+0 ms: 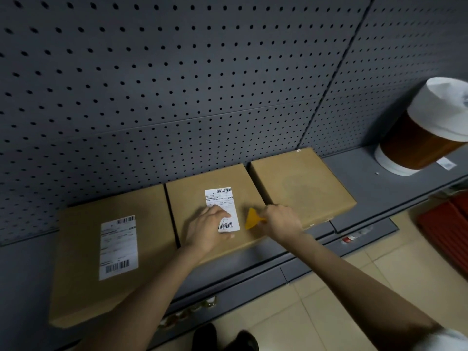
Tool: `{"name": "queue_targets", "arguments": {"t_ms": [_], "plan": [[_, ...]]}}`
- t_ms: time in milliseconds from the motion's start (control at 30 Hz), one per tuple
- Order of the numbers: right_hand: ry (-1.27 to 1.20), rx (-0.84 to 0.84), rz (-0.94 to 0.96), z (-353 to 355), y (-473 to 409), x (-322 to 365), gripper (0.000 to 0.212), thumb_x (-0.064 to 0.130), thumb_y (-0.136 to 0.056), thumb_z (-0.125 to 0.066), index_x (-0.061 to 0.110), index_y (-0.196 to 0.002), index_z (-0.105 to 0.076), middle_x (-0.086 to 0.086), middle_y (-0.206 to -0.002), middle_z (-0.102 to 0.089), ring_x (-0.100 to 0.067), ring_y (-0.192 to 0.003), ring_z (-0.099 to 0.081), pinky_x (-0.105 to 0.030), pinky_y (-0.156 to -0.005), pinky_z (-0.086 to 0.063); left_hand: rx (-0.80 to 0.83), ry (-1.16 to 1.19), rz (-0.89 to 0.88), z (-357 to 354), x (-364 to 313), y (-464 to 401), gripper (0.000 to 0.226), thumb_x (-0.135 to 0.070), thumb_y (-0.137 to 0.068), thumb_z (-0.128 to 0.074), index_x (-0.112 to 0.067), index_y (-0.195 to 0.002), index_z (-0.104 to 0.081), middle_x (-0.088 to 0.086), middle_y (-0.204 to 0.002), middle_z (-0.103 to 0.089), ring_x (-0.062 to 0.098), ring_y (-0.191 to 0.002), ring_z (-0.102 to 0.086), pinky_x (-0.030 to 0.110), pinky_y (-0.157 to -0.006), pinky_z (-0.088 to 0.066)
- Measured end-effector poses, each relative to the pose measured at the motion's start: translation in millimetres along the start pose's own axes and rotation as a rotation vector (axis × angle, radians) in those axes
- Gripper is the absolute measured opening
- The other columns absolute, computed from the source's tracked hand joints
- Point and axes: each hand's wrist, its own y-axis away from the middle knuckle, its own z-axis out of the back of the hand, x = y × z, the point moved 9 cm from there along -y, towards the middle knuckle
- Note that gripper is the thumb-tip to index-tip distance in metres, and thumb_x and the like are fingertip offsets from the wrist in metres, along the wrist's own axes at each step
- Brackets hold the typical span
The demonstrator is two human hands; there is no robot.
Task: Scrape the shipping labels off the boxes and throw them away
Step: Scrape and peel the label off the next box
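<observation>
The left hand (pixel 207 230) pressed flat on the thin, clingy label (pixel 222 209); the right hand (pixel 279 220) gripped a stiff yellow scraper (pixel 253 219) just beside its edge, best lifted there. Beyond lay a bare box (pixel 301 184).

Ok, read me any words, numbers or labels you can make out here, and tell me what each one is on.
None can be read.
Label on the left box: barcodes and printed lines, too small and blurred.
Label on the middle box, partly under the left hand: barcodes and small print, unreadable.
Right box: no label shows.
Small tag by the bin: too blurred.
</observation>
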Motion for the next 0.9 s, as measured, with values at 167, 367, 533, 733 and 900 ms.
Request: {"name": "queue_targets", "arguments": {"t_ms": [167, 367, 533, 733, 900], "plan": [[0.003, -0.046, 0.04, -1.6, -0.7, 21.9, 0.03, 0.032, -0.092, -0.05, 0.021, -0.119, -0.059, -0.009, -0.117, -0.064, -0.034, -0.106, -0.062, -0.037, -0.083, -0.05, 0.025, -0.016, -0.006, -2.5, -0.2, 2.3, 0.055, -0.05, -0.074, -0.067, -0.032, -0.124, -0.053, -0.014, -0.13, -0.05, 0.01, -0.123, -0.041, 0.025, -0.091, -0.04], [0.114, -0.024, 0.029, 5.0, -3.5, 14.5, 0.023, 0.026, -0.093, -0.051, 0.017, -0.112, -0.061, -0.008, -0.113, -0.065, -0.03, -0.102, -0.064, -0.035, -0.081, -0.05, 0.03, -0.008, -0.01, -4.6, 0.2, 2.9, 0.056, -0.049, -0.076, -0.067, -0.03, -0.126, -0.052, -0.012, -0.13, -0.05, 0.01, -0.123, -0.04, 0.026, -0.091, -0.04], [0.082, -0.048, 0.019, 0.4, -1.1, 14.7, 0.024, 0.023, -0.094, -0.049, 0.016, -0.114, -0.059, -0.008, -0.113, -0.064, -0.031, -0.101, -0.064, -0.034, -0.079, -0.05, -0.003, -0.005, -0.014, -4.5, -1.3, 0.3, 0.055, -0.049, -0.071, -0.07, -0.027, -0.12, -0.055, -0.009, -0.124, -0.053, 0.014, -0.117, -0.043, 0.027, -0.088, -0.04], [-0.039, -0.057, 0.011, -4.5, 6.9, 8.3, 0.024, 0.028, -0.094, -0.048, 0.018, -0.111, -0.061, -0.008, -0.11, -0.065, -0.033, -0.1, -0.064, -0.036, -0.078, -0.05, -0.008, -0.036, 0.0, -3.5, -5.0, -7.5, 0.058, -0.054, -0.064, -0.073, -0.029, -0.114, -0.056, -0.009, -0.12, -0.055, 0.016, -0.115, -0.045, 0.028, -0.095, -0.036], [-0.017, -0.01, 0.05, -0.4, 8.9, -8.7, 0.031, 0.034, -0.094, -0.048, 0.026, -0.124, -0.055, -0.007, -0.114, -0.063, -0.031, -0.104, -0.062, -0.037, -0.083, -0.05, 0.027, -0.042, -0.007, -2.5, -5.0, -10.4, 0.058, -0.056, -0.065, -0.071, -0.031, -0.115, -0.054, -0.011, -0.121, -0.054, 0.015, -0.115, -0.044, 0.028, -0.097, -0.035]]}}
